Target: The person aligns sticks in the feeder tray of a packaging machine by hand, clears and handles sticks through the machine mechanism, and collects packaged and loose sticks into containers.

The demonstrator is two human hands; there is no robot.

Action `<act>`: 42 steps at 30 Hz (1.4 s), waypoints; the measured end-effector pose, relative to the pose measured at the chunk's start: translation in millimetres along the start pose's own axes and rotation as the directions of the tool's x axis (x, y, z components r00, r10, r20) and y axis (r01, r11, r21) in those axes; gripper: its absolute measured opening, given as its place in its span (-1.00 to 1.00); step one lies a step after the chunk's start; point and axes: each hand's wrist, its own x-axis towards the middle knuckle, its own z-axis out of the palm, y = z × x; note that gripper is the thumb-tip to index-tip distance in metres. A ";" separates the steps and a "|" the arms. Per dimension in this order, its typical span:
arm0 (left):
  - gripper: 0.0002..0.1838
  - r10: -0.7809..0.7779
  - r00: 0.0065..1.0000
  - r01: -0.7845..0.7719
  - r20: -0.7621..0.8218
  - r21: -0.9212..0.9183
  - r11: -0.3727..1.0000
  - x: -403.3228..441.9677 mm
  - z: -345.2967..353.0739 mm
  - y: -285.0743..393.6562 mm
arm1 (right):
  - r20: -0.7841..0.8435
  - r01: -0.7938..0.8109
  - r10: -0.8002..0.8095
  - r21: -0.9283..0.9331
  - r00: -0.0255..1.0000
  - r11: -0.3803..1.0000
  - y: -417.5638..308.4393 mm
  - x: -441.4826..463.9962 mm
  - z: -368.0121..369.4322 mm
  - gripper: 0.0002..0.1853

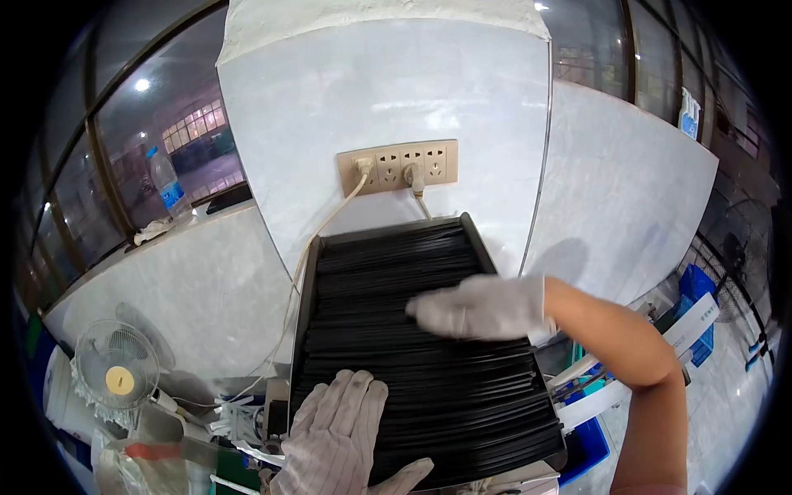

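Note:
A dark tray [481, 247] holds many thin black rods or tubes [396, 268] lying side by side across its width. My left hand [338, 429], in a striped pale glove, rests flat on the rods at the near left of the tray, fingers stretched out and thumb apart. Over the right middle part of the rods is my right hand [487, 308], also gloved and a little blurred. Its fingers are stretched out toward the left, and I see nothing held in it. Whether its palm touches the rods I cannot tell.
A beige power strip [398, 167] with two plugs is on the wall behind the tray; a cable runs down the tray's left side. A small white fan [117, 369] stands at left. A water bottle [167, 183] sits on the ledge. Blue bins [587, 450] are at lower right.

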 end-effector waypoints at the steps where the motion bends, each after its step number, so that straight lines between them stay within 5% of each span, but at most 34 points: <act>1: -0.22 0.010 1.000 -0.010 -0.007 0.005 1.000 -1.0 0.8 -0.8 | -0.126 0.010 0.005 0.112 0.992 0.994 7.1 4.4 -10.0 -0.11; 4: -0.22 0.001 1.000 -0.001 -0.004 -0.003 1.000 -0.6 0.8 -1.0 | -0.265 0.011 0.108 0.411 0.958 0.911 36.2 31.0 -34.0 -0.17; 5: -0.22 0.000 1.000 0.000 -0.003 0.006 1.000 0.0 0.8 -0.3 | -0.471 0.019 0.094 0.230 0.877 0.973 46.7 43.5 -29.1 -0.20; 6: -0.22 -0.003 1.000 0.003 0.000 0.006 1.000 0.5 0.7 0.8 | -0.477 0.029 0.087 0.230 0.875 0.973 53.5 51.0 -23.3 -0.20; 8: -0.22 -0.007 1.000 0.007 0.008 0.020 1.000 -0.2 2.2 -3.5 | -0.392 -0.130 0.050 -0.180 0.919 0.975 55.3 60.5 -9.6 -0.20; 11: -0.05 -0.090 0.963 0.049 0.253 0.164 0.985 -2.1 13.2 -11.7 | -0.288 -0.147 0.077 -0.229 0.954 0.962 42.5 43.1 -0.4 -0.17; 15: -0.05 -0.085 0.966 0.042 0.245 0.174 0.984 -1.4 9.2 -7.3 | -0.190 -0.111 0.059 -0.274 0.980 0.955 14.9 11.4 10.5 -0.18; 18: -0.22 0.007 1.000 -0.007 0.006 0.011 1.000 -0.8 0.0 0.1 | -0.182 -0.080 0.018 -0.339 0.983 0.937 8.7 -3.0 16.0 -0.16; 21: -0.22 0.000 1.000 0.000 0.002 0.038 0.999 -2.0 1.3 -0.9 | -0.032 -0.033 0.041 0.231 0.999 0.972 16.9 -2.6 -8.8 -0.16; 23: -0.21 0.005 1.000 -0.005 -0.002 0.045 0.999 -2.6 3.0 -1.7 | -0.329 0.014 0.059 0.214 0.942 0.977 35.7 10.6 -21.6 -0.12; 26: -0.21 0.002 1.000 -0.002 0.003 0.030 1.000 -1.8 2.9 -2.3 | -0.321 -0.200 0.360 0.437 0.876 0.877 13.9 19.9 -47.2 -0.16; 28: -0.22 -0.010 1.000 0.010 0.016 0.028 1.000 -0.7 1.6 -1.7 | -0.438 -0.090 0.247 0.347 0.864 0.933 46.7 55.6 -40.2 -0.26; 30: -0.22 -0.024 0.999 0.023 0.030 0.032 0.999 2.3 -2.5 -1.1 | -0.373 -0.192 0.171 -0.021 0.912 0.981 62.3 79.3 -37.1 -0.36; 31: -0.22 -0.144 0.985 0.163 0.099 -0.221 0.961 5.4 -6.0 -1.1 | -0.428 -0.253 0.162 -0.165 0.889 0.953 65.3 86.8 -30.2 -0.45; 33: -0.10 -0.078 0.973 0.050 0.217 0.129 0.990 1.8 9.9 -10.5 | -0.367 -0.239 0.191 -0.089 0.910 0.967 66.4 82.0 -34.5 -0.47; 34: -0.11 -0.065 0.973 0.031 0.222 0.153 0.988 -0.7 12.7 -10.3 | -0.307 -0.240 0.221 -0.024 0.926 0.970 64.8 76.9 -36.6 -0.48; 36: -0.14 -0.038 0.988 0.022 0.146 0.111 0.994 -0.9 11.5 -10.7 | -0.370 -0.273 0.230 -0.069 0.900 0.960 70.0 72.8 -33.4 -0.56; 38: -0.16 -0.021 0.997 0.018 0.072 0.043 0.999 2.2 4.6 -8.0 | -0.594 -0.091 0.062 -0.019 0.802 0.996 79.4 70.4 -28.6 -0.66; 39: -0.17 -0.014 0.999 0.013 0.050 0.029 0.999 2.4 2.6 -6.7 | -0.630 -0.182 0.045 -0.154 0.775 0.971 72.6 60.1 -30.0 -0.78; 42: -0.20 0.002 1.000 -0.002 0.014 0.005 1.000 1.8 1.9 -5.0 | -0.470 -0.264 0.157 -0.172 0.869 0.949 50.3 29.1 -34.3 -0.79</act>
